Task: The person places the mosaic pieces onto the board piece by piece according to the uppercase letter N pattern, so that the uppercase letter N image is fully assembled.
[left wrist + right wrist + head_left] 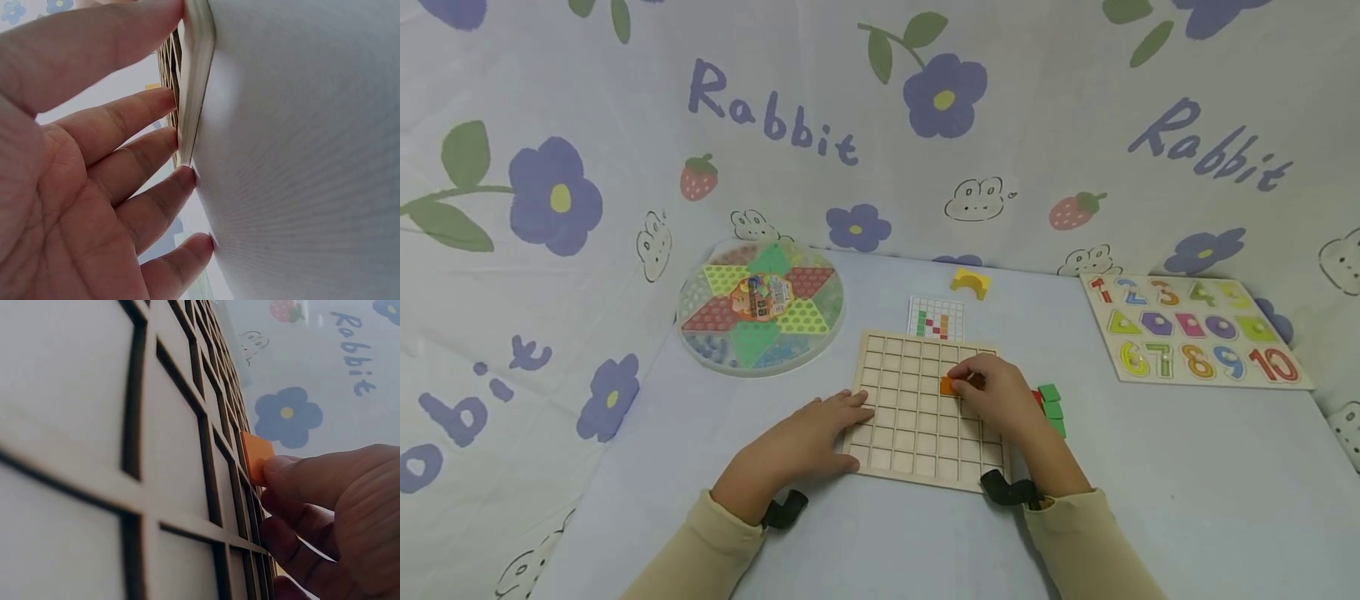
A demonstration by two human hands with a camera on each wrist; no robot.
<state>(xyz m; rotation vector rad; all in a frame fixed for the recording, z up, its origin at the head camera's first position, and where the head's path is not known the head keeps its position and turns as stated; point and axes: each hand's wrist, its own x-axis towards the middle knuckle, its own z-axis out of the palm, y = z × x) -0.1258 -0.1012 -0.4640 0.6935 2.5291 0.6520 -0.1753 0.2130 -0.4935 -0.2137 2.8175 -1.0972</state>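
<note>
Orange tile (pixel 948 386), lower right of centre in the head view: we judge it light and stiff. Left wrist view: left hand (pixel 75 194), fingers apart, touches the board (pixel 198 62). Right wrist view: right hand (pixel 359 512) pinches the tile; we recommend opposite edges.

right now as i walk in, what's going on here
A person's right hand pinches an orange tile at a wooden grid board; whether the tile is seated in a square is unclear. The left hand rests against the board's left edge. A card printed with coloured squares lies just beyond the board, and green tiles lie to the board's right.
</note>
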